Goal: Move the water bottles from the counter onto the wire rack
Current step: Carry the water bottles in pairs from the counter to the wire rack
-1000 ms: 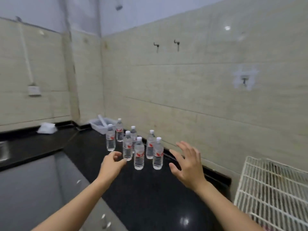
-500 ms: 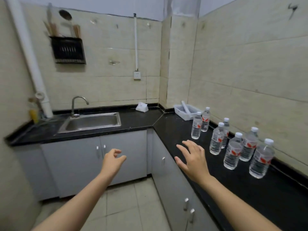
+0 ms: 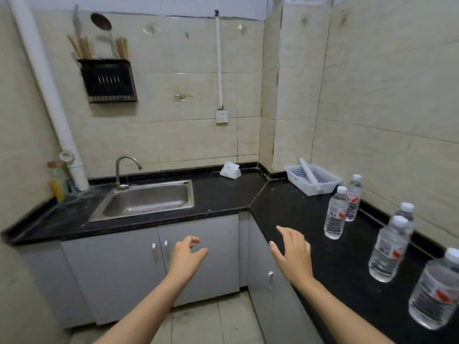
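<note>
Black L-shaped counter point(image 3: 223, 197) is being viewed from above, running along two tiled walls. Steel sink point(image 3: 149, 202) is being seen set into its left run.

Both hands are being held out in the air, with nothing gripped. Left hand point(image 3: 186, 256): fingers loosely curled, empty, in front of the grey cabinet doors point(image 3: 198, 244). Right hand point(image 3: 293, 254): fingers spread and nearly straight, empty, over the counter's front edge.

Five water bottles are being recorded on the counter's right run, near the wall. All are standing upright, long axes vertical, white caps pointing up. Nearest bottle point(image 3: 434, 294) is being cut by the frame edge. Second bottle point(image 3: 388, 249) is partly covering third bottle point(image 3: 407, 212). Fourth bottle point(image 3: 335, 214) and fifth bottle point(image 3: 354, 197) are standing just beside each other, close to the white basket point(image 3: 298, 172) in the corner. No bottle is being touched.
</note>
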{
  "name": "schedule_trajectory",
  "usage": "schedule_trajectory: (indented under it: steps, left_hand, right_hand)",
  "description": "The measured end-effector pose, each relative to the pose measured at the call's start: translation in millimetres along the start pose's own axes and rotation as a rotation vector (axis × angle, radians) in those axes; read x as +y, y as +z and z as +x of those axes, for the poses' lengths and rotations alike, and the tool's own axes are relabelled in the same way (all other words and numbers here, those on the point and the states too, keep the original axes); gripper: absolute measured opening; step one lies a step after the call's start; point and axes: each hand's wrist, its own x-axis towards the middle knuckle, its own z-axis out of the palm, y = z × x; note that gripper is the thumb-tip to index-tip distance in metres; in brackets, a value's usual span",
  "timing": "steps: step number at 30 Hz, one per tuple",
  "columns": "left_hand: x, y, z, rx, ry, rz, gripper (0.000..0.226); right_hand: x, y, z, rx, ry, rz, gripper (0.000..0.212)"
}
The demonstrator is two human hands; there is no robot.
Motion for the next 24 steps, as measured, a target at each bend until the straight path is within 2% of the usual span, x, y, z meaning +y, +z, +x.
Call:
schedule_trajectory:
  steps: [8, 10, 12, 14, 20, 24]
  left_hand:
    - [-33, 44, 98, 0.001, -0.158, -0.066, 0.031]
    - [-38, 58, 122, -0.022, -0.180, -0.082, 0.031]
    - [-44, 72, 148, -0.064, -0.188, -0.074, 0.030]
    - [-48, 85, 178, -0.107, -0.181, -0.074, 0.030]
    - [-36, 123, 284, -0.269, -0.123, -0.127, 0.033]
    - [-24, 141, 345, -0.393, -0.054, -0.109, 0.033]
  right_hand:
    - [40, 70, 54, -0.201, 0.117, -0.037, 0.087]
    - [50, 82, 67, -0.219, 0.159, -0.036, 0.082]
    - [63, 93, 82, -0.211, 0.210, -0.049, 0.060]
    - [74, 104, 98, -0.179, 0.258, -0.072, 0.050]
    - [105, 124, 149, -0.068, 0.518, -0.145, 0.050]
    - [117, 135, 162, 0.028, 0.820, -0.135, 0.050]
